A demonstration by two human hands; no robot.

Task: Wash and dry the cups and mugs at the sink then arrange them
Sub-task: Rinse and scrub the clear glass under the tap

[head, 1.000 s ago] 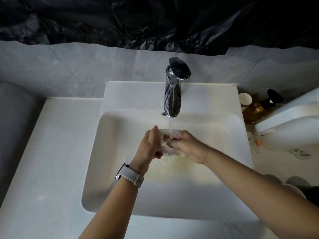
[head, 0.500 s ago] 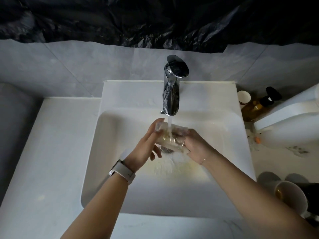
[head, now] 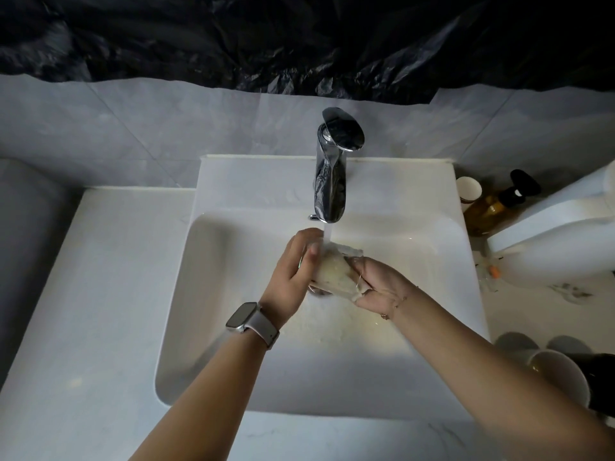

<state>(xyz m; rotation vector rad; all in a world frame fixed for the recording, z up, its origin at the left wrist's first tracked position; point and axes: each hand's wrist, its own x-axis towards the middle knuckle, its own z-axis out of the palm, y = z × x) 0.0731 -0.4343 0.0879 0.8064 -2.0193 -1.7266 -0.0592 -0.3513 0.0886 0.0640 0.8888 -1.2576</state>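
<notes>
The white surface (head: 93, 294) runs along the left of the sink (head: 206, 327), a white rectangular basin set into it. Over the basin, the left hand (head: 293, 271) comes in from below with a smartwatch (head: 251, 322) on a pale strap at the wrist. Its fingers are curved round the left side of a clear glass cup (head: 332, 271), thumb lying against the near wall of the cup, so it grips the cup from that side. The cup lies tilted on its side above the basin, held between both hands, with pale foamy residue on its wall. A chrome tap (head: 331, 174) stands at the back of the sink, and a stream of water (head: 327, 236) falls from its spout onto the upper left part of the cup, next to the left fingertips. The right hand (head: 379, 287) holds the cup's right end; its fingers wrap over and into that end, with a ring on one finger and a thin bracelet (head: 397, 302) at the wrist. Right of the sink, at the back, stand a small white-capped container (head: 468, 189) and an amber pump bottle (head: 496, 207) with a black top; any labels on them are too small to read. At the lower right edge a white mug (head: 559, 374) lies tipped on the surface beside a dark one (head: 599, 380).
</notes>
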